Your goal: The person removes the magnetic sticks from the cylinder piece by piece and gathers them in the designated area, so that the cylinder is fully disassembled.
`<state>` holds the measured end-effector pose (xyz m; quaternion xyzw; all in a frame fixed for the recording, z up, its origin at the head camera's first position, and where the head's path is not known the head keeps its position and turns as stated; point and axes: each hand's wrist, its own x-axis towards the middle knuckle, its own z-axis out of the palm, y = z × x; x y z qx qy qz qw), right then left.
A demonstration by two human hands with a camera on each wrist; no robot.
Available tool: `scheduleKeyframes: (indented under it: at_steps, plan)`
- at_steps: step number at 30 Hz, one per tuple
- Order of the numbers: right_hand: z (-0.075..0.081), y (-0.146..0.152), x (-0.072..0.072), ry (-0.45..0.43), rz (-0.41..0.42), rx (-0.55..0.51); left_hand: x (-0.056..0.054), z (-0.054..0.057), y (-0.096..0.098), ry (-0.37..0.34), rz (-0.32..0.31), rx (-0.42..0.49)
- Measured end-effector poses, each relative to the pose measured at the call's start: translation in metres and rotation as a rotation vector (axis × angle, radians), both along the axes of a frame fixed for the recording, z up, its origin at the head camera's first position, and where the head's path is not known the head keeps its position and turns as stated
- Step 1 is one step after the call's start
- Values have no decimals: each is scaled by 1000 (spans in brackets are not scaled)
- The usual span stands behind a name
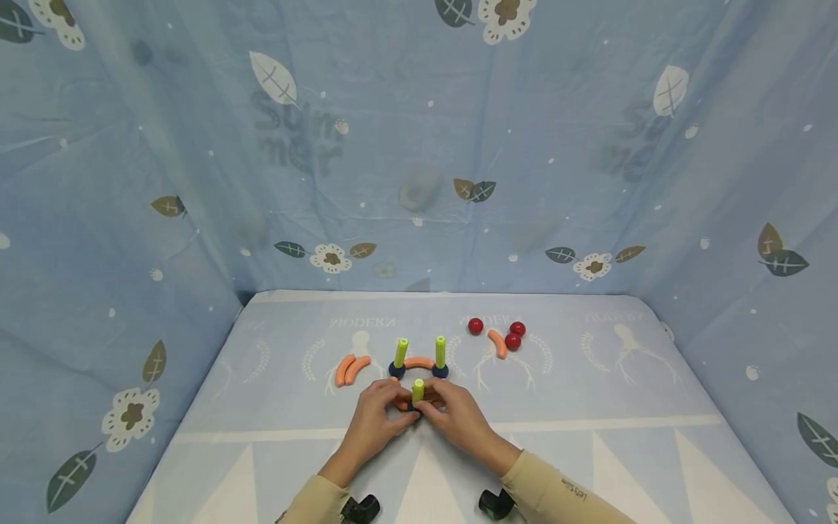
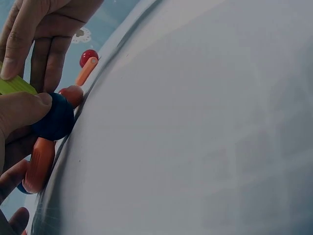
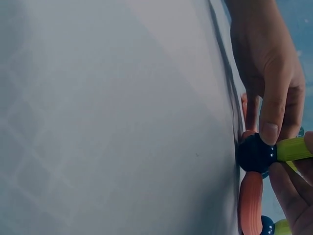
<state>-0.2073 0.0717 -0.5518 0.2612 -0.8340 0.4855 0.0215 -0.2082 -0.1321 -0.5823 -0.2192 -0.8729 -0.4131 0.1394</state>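
In the head view, my left hand (image 1: 372, 423) and right hand (image 1: 465, 423) meet at the near corner of a toy frame. My left thumb presses a blue ball (image 2: 56, 117), its fingers curling by a ribbed orange curved piece (image 2: 40, 165). Across from it, my right hand pinches around a green stick (image 1: 418, 389) standing in that ball. Two far blue balls (image 1: 441, 372) carry upright green sticks (image 1: 441, 351), with an orange curved piece (image 1: 419, 362) between them. Fingers hide part of the near joints.
Two loose orange curved pieces (image 1: 356, 369) lie left of the frame. Another orange piece (image 1: 497, 344) lies to the right beside three red balls (image 1: 475, 326). A patterned cloth covers the table (image 1: 556, 393); blue curtains (image 1: 419, 145) hang at the back and sides.
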Motion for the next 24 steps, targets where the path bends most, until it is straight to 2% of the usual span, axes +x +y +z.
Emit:
scheduleKeyframes:
  at_steps: [9,14,24]
  plan:
    - [6,6,1,-39,-55,-17,1,2,2,-34,14,-7]
    - [2,21,2,-64,-95,-4,1,1,3,-40,9,-1]
    - [-1,72,-7,-88,-306,78,1,4,1,-110,23,5]
